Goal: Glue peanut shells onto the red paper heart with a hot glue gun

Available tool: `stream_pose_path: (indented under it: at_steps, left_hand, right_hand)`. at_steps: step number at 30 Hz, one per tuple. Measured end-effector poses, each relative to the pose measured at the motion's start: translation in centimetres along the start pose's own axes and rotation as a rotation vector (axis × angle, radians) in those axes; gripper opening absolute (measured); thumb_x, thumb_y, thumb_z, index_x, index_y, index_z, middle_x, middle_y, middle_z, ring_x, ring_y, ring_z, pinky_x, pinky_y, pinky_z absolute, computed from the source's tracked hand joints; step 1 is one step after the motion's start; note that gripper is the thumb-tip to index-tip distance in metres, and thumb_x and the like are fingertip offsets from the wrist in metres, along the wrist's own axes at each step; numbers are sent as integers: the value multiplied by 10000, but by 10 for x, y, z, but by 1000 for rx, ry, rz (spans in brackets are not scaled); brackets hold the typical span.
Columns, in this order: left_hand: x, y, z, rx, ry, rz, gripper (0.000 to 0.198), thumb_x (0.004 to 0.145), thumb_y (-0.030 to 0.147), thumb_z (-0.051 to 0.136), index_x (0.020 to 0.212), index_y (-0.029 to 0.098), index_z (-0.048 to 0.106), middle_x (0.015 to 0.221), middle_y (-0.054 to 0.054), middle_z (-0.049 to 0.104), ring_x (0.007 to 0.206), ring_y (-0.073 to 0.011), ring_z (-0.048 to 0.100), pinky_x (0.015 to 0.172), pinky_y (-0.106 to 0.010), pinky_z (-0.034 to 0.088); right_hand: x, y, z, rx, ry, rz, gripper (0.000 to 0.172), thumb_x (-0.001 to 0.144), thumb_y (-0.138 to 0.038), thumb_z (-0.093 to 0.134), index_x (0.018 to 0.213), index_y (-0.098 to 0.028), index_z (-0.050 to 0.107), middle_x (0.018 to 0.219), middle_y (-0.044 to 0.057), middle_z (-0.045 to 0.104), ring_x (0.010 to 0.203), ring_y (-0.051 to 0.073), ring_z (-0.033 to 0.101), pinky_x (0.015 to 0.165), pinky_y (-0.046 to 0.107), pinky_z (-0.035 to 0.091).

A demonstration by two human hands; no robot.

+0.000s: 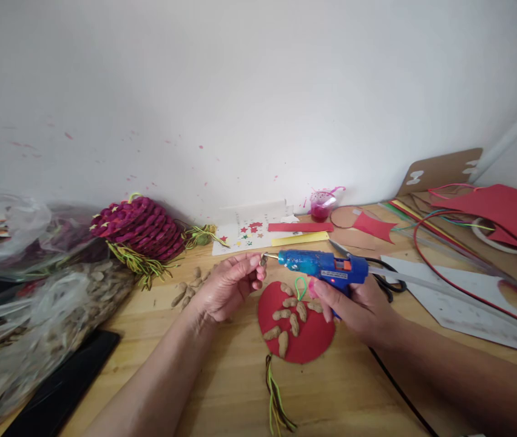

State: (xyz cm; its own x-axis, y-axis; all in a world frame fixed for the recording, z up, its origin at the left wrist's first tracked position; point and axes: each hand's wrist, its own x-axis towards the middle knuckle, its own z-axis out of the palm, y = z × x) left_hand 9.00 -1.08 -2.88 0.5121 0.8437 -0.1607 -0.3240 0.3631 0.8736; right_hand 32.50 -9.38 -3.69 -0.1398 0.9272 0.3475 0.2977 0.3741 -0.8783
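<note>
My right hand [354,309] grips a blue glue gun [322,267], its nozzle pointing left. My left hand [231,285] pinches a peanut [263,261] right at the nozzle tip. Below both hands a red paper disc [306,340] lies on the wooden table [222,388]. Several peanuts [288,315] lie on the disc. A green loop sits at its top and a yellow-green tassel [277,400] hangs from its bottom.
Loose peanuts [188,288] lie left of my hand. A clear bag of peanuts [44,321] and a purple woven ornament [142,227] are at the left. Red paper sheets [504,209], cords, scissors [386,285] and star stickers [249,233] lie behind and right.
</note>
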Motion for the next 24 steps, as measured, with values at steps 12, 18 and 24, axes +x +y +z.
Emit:
stream_pose_path:
  at_steps: [12, 18, 24]
  left_hand:
    - [0, 1, 1, -7, -9, -10, 349, 696, 379, 895, 763, 122, 668, 726, -8, 591, 646, -75, 525, 579, -187, 408]
    - [0, 2, 0, 1, -8, -6, 343, 700, 369, 892, 765, 121, 666, 724, -12, 591, 645, -76, 522, 578, -184, 414]
    - [0, 2, -1, 6, -5, 2, 339, 704, 362, 889, 770, 120, 660, 732, -15, 589, 650, -80, 520, 577, -185, 422]
  right_hand:
    - [0, 3, 0, -27, -1, -6, 269, 1004, -384, 563, 801, -217, 619, 564, -25, 602, 529, 132, 565, 546, 273, 459]
    - [0, 3, -1, -29, 2, -2, 267, 1006, -373, 560, 796, -216, 606, 553, -34, 587, 513, 125, 550, 543, 272, 451]
    - [2, 2, 0, -15, 9, -29, 241, 1014, -368, 552, 833, -216, 601, 552, -44, 579, 523, 119, 550, 558, 263, 458]
